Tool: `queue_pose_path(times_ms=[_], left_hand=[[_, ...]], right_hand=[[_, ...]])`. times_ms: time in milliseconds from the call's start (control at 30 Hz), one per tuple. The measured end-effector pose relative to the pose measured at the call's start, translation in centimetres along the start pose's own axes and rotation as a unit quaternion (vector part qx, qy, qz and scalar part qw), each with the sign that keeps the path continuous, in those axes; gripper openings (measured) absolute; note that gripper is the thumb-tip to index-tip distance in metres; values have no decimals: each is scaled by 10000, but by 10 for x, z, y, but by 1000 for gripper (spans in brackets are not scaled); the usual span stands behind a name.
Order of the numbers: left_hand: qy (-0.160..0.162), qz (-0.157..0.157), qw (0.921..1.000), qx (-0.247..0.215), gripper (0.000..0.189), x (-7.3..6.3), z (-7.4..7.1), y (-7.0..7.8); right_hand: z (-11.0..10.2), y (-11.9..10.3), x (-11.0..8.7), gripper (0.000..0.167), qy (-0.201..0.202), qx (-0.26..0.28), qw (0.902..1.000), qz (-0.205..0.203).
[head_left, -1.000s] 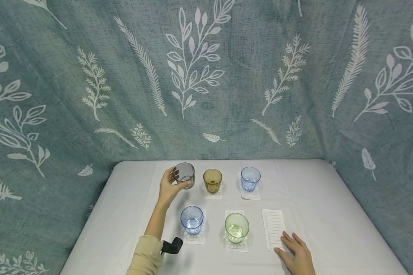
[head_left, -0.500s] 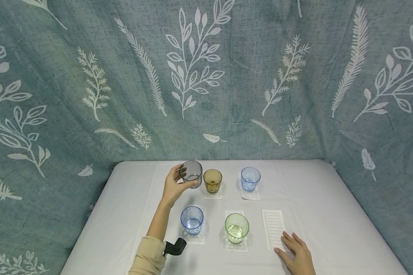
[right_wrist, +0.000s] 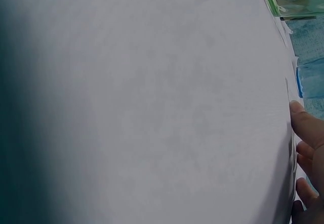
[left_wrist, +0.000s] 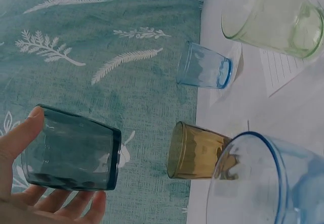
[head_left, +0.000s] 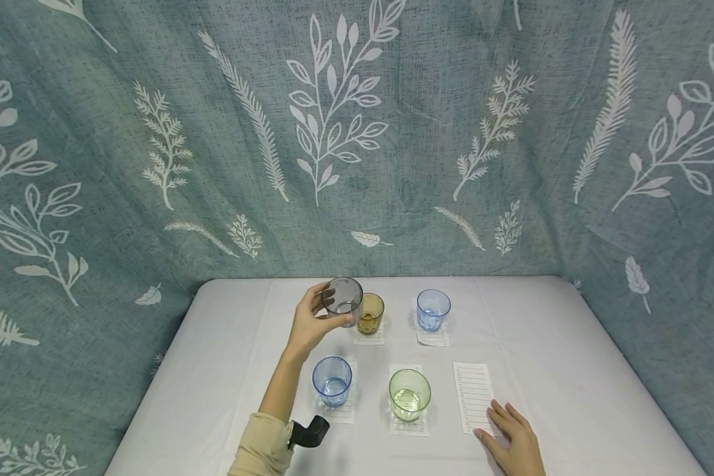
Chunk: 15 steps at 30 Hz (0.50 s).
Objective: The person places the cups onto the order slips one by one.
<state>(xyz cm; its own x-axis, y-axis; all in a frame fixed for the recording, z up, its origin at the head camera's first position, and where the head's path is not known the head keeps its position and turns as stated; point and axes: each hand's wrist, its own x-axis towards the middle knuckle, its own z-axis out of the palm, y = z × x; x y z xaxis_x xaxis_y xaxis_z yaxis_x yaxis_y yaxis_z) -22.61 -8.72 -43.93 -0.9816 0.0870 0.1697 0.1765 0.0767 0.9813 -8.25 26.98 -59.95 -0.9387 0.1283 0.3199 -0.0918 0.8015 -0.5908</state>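
Observation:
My left hand [head_left: 311,322] grips a smoky grey drinking glass [head_left: 341,301], thumb on the near side and fingers round the far side. In the head view this glass overlaps the left part of an amber glass [head_left: 371,315]; in the left wrist view the grey glass [left_wrist: 76,150] hangs in the air, apart from the amber glass [left_wrist: 195,150]. My right hand [head_left: 514,441] rests at the lower right edge of a lined paper slip [head_left: 473,393], fingertips touching the slip and the cloth.
A blue glass [head_left: 332,383] and a green glass [head_left: 409,396] stand on slips in the front row. A light blue glass [head_left: 433,311] stands on a slip at the back right. White cloth covers the table [head_left: 214,377]; a patterned teal curtain [head_left: 404,218] hangs behind.
The left hand has carried the grey glass to the right, from beside the amber glass to partly in front of it in the head view. The right hand has stayed in place.

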Motion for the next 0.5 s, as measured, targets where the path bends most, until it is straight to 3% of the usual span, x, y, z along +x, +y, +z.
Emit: queue_pose_path(times_ms=[233,500], left_hand=[[-334,114,9993,-101,75,-14,10,27],[-518,216,9983,-182,79,-14,23,15]], right_hand=[[-3,-2,0,54,-131,33,9998,140],[-3,-2,0,55,-203,38,9995,250]])
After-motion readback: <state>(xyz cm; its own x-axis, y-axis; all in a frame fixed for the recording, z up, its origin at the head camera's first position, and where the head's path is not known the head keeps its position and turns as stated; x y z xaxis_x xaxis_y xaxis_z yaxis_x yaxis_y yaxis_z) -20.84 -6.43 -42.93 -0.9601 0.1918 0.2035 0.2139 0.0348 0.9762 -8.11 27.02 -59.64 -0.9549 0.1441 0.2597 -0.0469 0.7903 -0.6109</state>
